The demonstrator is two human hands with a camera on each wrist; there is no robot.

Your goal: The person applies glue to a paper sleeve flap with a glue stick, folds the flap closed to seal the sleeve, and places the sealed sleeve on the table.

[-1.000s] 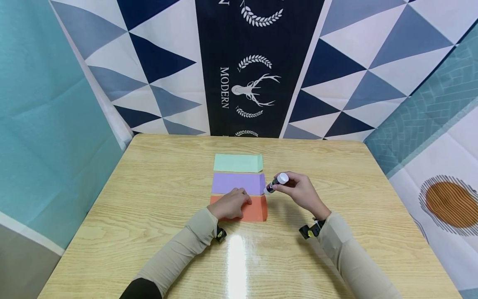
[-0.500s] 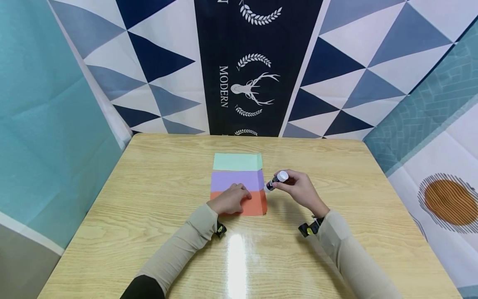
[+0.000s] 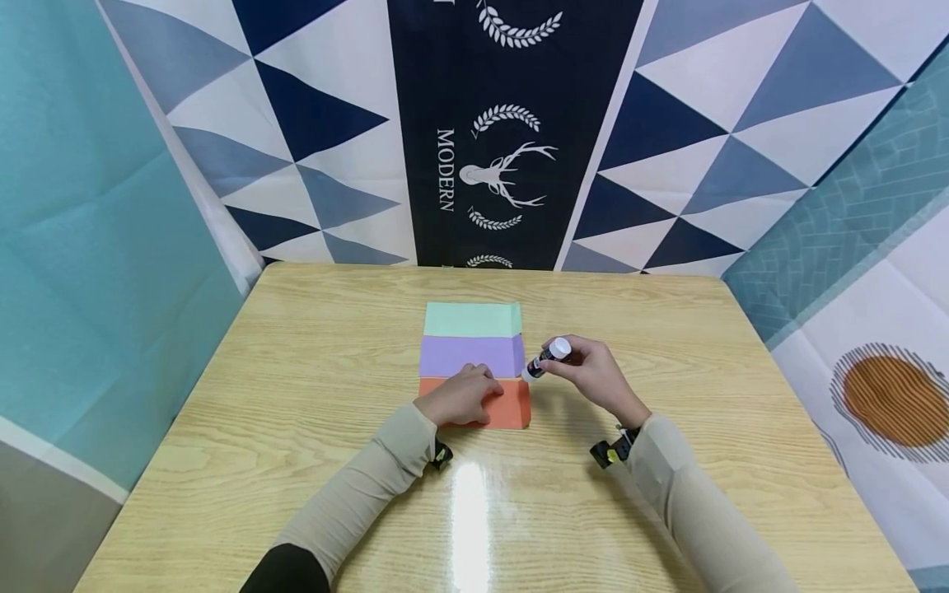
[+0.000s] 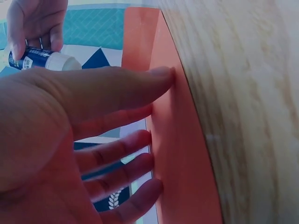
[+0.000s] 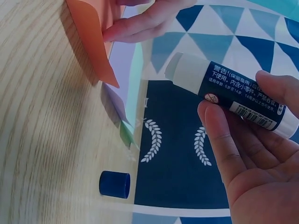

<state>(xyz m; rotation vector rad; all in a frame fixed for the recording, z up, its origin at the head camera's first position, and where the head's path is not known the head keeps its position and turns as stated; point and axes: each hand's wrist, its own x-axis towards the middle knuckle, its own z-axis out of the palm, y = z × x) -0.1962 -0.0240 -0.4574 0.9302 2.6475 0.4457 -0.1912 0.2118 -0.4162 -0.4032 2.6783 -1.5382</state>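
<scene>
Three coloured paper pieces lie in a column on the table: a mint green piece [image 3: 469, 319] at the far side, a purple piece [image 3: 467, 356] in the middle, an orange piece [image 3: 511, 403] nearest. Each has a folded flap at its right end; the orange flap [image 5: 96, 42] stands up in the right wrist view. My left hand [image 3: 461, 397] presses the orange piece with thumb and fingertips, fingers spread. My right hand [image 3: 593, 375] holds a glue stick [image 3: 547, 359] between thumb and fingers, its uncapped tip tilted down beside the flaps.
A dark blue cap [image 5: 114, 184] lies on the wooden table [image 3: 296, 371] in the right wrist view. Patterned cloth [image 3: 519, 165] hangs behind the table's far edge, with teal cloth [image 3: 96, 206] along the left.
The orange and purple pieces have slid away from me under my left hand, and the gaps between the pieces have narrowed. My right hand has barely shifted, still holding the glue stick.
</scene>
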